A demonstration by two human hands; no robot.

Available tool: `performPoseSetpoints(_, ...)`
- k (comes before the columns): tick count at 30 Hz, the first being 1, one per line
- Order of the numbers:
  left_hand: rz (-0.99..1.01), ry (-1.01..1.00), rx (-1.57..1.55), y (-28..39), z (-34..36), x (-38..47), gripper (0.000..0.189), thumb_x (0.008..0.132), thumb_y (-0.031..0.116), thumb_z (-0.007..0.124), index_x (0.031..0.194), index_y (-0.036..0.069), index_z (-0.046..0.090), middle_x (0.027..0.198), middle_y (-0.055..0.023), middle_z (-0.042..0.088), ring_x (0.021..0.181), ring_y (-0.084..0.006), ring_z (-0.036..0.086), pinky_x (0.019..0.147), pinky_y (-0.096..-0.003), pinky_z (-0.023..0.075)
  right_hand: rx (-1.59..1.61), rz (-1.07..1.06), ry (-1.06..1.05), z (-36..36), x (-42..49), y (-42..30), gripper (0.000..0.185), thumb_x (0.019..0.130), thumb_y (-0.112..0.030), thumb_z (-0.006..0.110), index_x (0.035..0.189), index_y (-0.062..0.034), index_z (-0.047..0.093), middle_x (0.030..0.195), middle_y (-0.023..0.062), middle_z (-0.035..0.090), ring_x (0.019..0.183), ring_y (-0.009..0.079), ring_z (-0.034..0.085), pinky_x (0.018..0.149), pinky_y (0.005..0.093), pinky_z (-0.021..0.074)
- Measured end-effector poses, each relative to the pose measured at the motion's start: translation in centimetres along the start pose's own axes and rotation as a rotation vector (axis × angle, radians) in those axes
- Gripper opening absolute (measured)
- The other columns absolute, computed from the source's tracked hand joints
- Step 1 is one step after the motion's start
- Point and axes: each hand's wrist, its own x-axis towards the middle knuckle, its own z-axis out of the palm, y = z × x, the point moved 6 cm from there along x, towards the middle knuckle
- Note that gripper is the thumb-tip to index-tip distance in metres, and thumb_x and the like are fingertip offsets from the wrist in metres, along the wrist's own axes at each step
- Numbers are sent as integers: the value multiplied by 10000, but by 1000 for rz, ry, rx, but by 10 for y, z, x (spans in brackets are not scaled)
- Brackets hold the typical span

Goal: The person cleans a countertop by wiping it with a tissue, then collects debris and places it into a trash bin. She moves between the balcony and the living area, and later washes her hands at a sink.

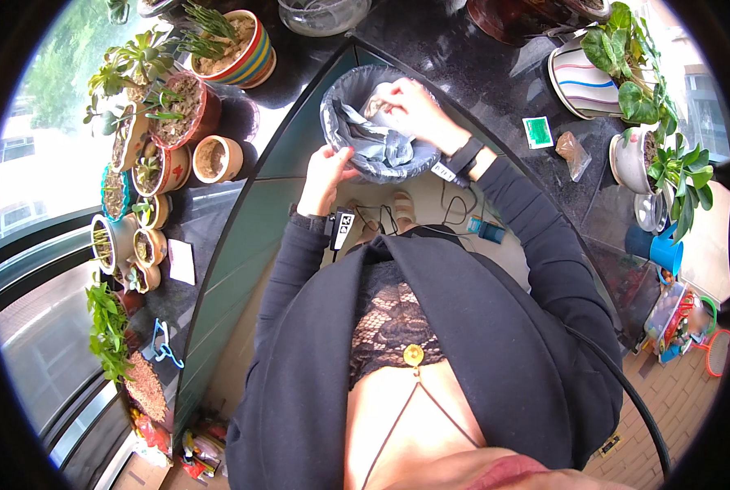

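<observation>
A waste bin lined with a grey plastic bag is in front of me, at the inner corner of the black countertop. My left hand grips the near left part of its rim, thumb over the bagged edge. Over the bin's mouth, my right hand pinches a crumpled, pale, soiled piece, perhaps tissue or film; the fingers partly cover it. Loose folds of plastic lie inside the bin below that hand. Each wrist wears a dark strap with a small tagged device.
Potted succulents, including a striped pot, line the left counter. On the right stand a white striped pot, a green packet, a small plastic bag and a blue watering can. Cables trail on the floor.
</observation>
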Motion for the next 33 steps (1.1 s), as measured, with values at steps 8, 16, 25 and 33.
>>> performPoseSetpoints(8, 47, 24, -23, 0, -3, -4, 176, 875, 141, 608, 966, -8, 589, 891, -72, 627, 779, -166, 637, 690, -309, 564, -256, 59, 120, -79, 69, 101, 271, 800, -100, 633, 1068, -101, 673, 1006, 137, 604, 898, 255, 608, 804, 336, 500)
performPoseSetpoints(16, 61, -9, 7, 3, 0, -3, 166, 868, 139, 611, 924, -17, 592, 875, -70, 609, 766, -143, 620, 658, -276, 562, -131, 50, -55, -19, 27, 70, 262, 784, -106, 635, 1037, -128, 698, 962, 102, 586, 922, 278, 567, 845, 352, 477)
performPoseSetpoints(25, 37, 1, 26, 4, 2, -6, 179, 867, 138, 621, 937, -23, 588, 886, -80, 614, 764, -152, 623, 650, -276, 563, -187, 182, 131, -132, -1, 96, 373, 793, -57, 622, 1161, -120, 640, 1042, 82, 573, 998, 199, 560, 884, 277, 446)
performPoseSetpoints(33, -17, -30, 63, -5, 9, -2, 195, 867, 145, 621, 972, -17, 587, 907, -87, 631, 809, -166, 640, 667, -282, 562, -348, 493, 202, -182, -60, 179, 303, 777, -90, 637, 1076, -113, 678, 942, 106, 649, 871, 234, 615, 799, 324, 488)
